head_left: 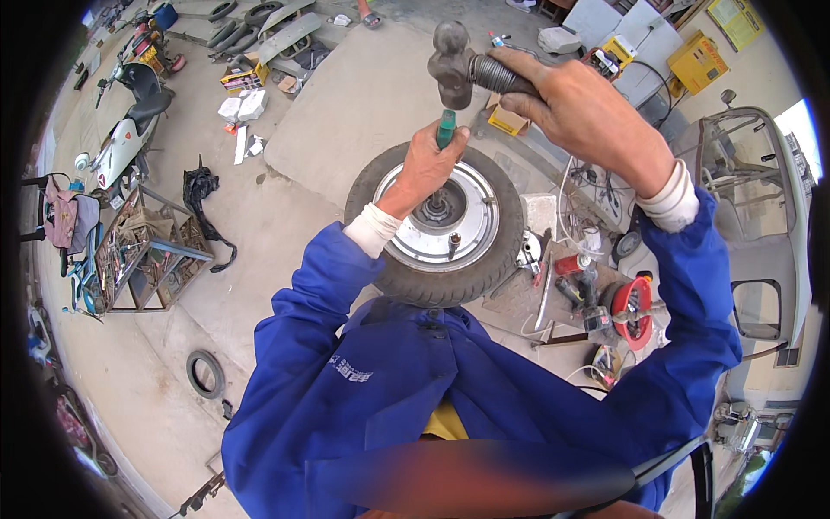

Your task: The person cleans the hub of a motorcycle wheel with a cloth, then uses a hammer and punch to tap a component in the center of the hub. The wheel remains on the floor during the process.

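Observation:
My right hand (588, 108) is wrapped round the coil-bound handle of a hammer (452, 65). Its steel head hangs just above a green screwdriver handle (446, 128), with a small gap visible between them. That handle stands upright in my closed left hand (424, 169); its shaft is hidden behind the fingers. Below lies a wheel with a silver rim (424, 253) and a black tyre (380, 275), flat in front of my body. My left hand is over the hub area, where a dark axle end (437, 206) shows. A small dark socket-like piece (454, 242) sits on the rim.
To the right, a low board carries a power drill (595, 313), a red bowl of small parts (635, 324) and a red can (571, 264). A metal rack (160, 259) and scooter (130, 130) stand left. A small tyre (206, 374) lies on the floor. A vehicle cab (761, 233) stands far right.

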Available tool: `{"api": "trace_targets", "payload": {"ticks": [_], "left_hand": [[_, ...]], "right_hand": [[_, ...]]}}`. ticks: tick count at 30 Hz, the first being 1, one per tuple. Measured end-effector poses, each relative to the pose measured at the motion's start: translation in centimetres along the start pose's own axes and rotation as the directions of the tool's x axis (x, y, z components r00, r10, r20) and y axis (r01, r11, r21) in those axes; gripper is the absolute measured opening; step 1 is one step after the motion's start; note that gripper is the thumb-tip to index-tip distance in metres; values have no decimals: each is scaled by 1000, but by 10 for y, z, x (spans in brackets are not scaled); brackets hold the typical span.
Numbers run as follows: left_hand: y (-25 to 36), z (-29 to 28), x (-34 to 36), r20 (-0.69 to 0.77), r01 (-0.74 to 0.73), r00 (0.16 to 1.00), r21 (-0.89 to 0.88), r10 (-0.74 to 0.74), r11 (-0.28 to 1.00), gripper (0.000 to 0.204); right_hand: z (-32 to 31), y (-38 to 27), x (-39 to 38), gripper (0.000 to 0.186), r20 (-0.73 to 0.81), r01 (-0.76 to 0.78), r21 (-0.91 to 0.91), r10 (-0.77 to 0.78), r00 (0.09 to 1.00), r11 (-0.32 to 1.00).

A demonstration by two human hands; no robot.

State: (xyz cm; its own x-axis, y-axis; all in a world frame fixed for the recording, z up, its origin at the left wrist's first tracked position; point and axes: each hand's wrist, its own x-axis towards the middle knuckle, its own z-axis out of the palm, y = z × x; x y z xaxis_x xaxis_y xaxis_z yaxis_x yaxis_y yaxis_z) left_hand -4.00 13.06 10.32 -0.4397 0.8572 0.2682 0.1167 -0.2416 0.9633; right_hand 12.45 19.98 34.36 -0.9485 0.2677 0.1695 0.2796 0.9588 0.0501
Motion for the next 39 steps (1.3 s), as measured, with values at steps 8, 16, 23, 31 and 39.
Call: {"api": "trace_targets", "payload": {"ticks": [8,16,23,31,39], "left_hand": [[13,-31,-15,-57,-109,993,-176,101,978,34],[0,-8,-21,-75,-48,996,-122,39,991,36],[1,-3,-24,-47,-34,998,-100,29,994,32],[1,0,-23,-29,-32,999,-27,32,999,39],[1,-6,-22,-52,-41,998,-18,40,999,36]], "right_hand": [[-8,-20,-30,57,-44,-197,246,214,976,949],[22,-5,-44,49,-131,-90,305,136,982,948],[18,-10,-41,50,-123,-74,310,117,985,948],[-26,-27,-22,53,-339,-20,381,160,927,924],[-5,-17,-14,52,17,-76,84,75,997,994]]}}
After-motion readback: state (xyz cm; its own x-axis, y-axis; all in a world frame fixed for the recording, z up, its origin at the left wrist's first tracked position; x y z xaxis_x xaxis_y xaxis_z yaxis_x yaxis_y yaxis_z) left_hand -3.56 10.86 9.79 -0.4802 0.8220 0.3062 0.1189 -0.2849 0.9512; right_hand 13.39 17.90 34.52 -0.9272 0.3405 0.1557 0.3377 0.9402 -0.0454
